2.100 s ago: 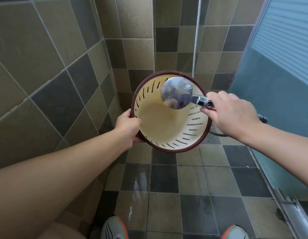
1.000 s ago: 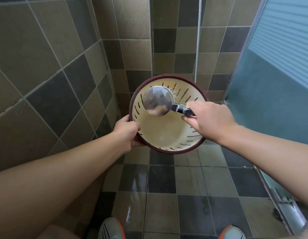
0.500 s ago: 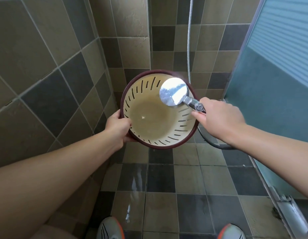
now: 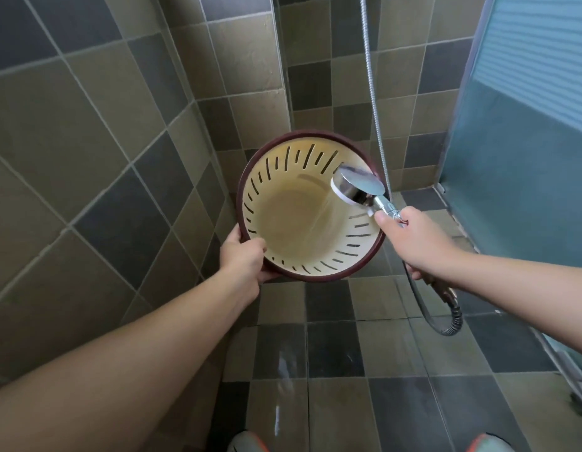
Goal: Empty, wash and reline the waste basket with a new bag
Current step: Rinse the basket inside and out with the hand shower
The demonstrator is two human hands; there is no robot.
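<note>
You're in the wash step: your left hand [image 4: 242,257] has its fingers curled round the near rim of the waste basket [image 4: 302,220], tipped open toward you above the floor [image 4: 335,350] by the shower's corner. Your right hand [image 4: 413,243] grips the shower head [image 4: 356,185], fingers wrapped on its handle, aimed inside. Next, I'd say: sweep the slotted wall, then tip it out to drain before relining.
</note>
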